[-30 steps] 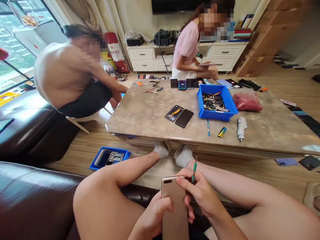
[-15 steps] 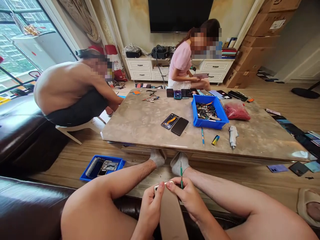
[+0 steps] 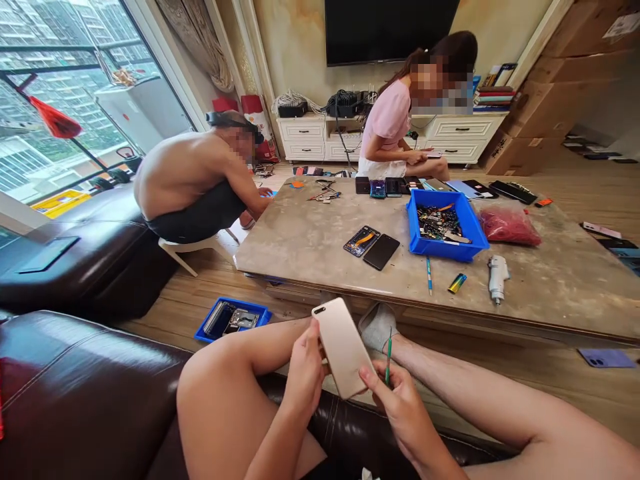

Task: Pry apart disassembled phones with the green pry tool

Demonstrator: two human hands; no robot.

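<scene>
Left grip (image 3: 306, 367) is curled round the phone's (image 3: 344, 350) left edge, right grip (image 3: 393, 392) pinches its near right corner, driver (image 3: 388, 363) upright alongside; phone between both, long axis slanting far-left to near-right.

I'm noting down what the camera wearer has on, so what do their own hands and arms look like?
The left hand and the right hand are ungloved. The left forearm and the right forearm are bare, with no sleeve, watch or cable showing on them. The upper arms are out of view, so I can't tell about sleeves higher up.
</scene>
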